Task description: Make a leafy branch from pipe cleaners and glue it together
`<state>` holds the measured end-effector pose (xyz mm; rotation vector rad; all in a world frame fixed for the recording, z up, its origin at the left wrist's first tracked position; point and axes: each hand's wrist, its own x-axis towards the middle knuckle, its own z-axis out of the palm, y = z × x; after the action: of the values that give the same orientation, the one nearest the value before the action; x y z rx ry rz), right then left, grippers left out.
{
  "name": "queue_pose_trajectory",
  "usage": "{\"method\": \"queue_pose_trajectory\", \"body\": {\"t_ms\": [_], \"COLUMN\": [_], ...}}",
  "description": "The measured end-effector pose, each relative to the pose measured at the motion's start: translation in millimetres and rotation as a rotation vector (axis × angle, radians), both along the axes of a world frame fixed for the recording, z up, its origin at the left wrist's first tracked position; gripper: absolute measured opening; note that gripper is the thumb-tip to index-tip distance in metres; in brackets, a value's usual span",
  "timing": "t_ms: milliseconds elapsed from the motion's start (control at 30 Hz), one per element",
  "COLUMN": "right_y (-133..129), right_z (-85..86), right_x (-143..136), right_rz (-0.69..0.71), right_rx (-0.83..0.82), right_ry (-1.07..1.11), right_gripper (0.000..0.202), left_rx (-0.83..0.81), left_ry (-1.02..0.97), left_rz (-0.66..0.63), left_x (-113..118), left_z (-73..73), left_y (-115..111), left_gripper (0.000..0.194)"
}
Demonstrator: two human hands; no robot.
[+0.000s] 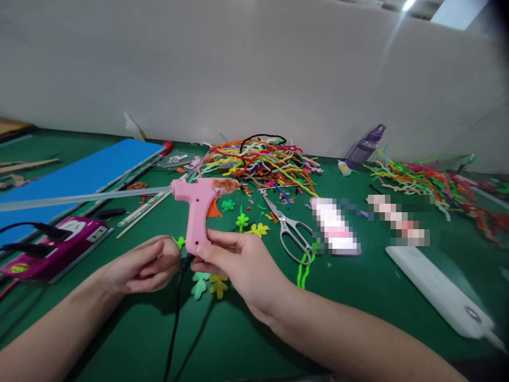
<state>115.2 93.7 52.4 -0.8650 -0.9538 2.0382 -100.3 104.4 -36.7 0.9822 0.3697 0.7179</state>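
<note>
My right hand (250, 270) pinches the lower end of the handle of a pink hot glue gun (196, 215), its stained nozzle pointing right. A long clear glue stick (91, 198) sticks out of its back, and a black cord (175, 323) hangs from the handle. Beside it my left hand (141, 268) is closed, with a small green fuzzy leaf (180, 243) showing at its fingertips. Under the right hand lie a mint leaf shape (200, 285) and an olive one (218, 286). Yellow (259, 229) and green leaf shapes (242, 220) lie just beyond.
Scissors (292, 233) lie right of centre. A pile of coloured pipe cleaners (262, 159) sits at the back, near a purple bottle (366, 147). At left are a purple power strip (59, 249) and a blue board (87, 170). A white device (437, 292) lies at right.
</note>
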Motion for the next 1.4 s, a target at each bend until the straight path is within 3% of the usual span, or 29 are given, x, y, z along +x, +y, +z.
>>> {"method": "queue_pose_trajectory", "body": {"t_ms": [167,300,467,667,933,1400], "right_y": [15,25,35,44,58,84], "right_z": [-8.6,-16.3,-20.6,-24.4,-31.9,-64.6], "right_x": [-7,-13,-19,-26,-29,-49], "right_rz": [0.0,0.019,0.027,-0.002,-0.051,-0.069], "right_rx": [-0.078,-0.085,-0.073,-0.05,0.045,0.228], "right_ry": [-0.111,-0.18,-0.239,-0.279,-0.343,-0.52], "right_gripper": [0.018,0.01,0.004,0.015,0.015,0.018], "left_rx": [0.025,0.024,0.015,-0.005,-0.025,-0.055], "left_ry": [0.137,0.237,0.256,0.27,0.269,0.276], "left_rz": [-0.233,-0.312,-0.324,-0.333,-0.328,-0.321], "left_x": [-9,-8,-3,-1,2,4], "left_z": [11.1,18.7,22.3,21.7,19.1,18.7], "left_y": [-5,-5,-6,-6,-8,-8], "left_gripper": [0.055,0.051,0.053,0.052,0.053,0.051]}}
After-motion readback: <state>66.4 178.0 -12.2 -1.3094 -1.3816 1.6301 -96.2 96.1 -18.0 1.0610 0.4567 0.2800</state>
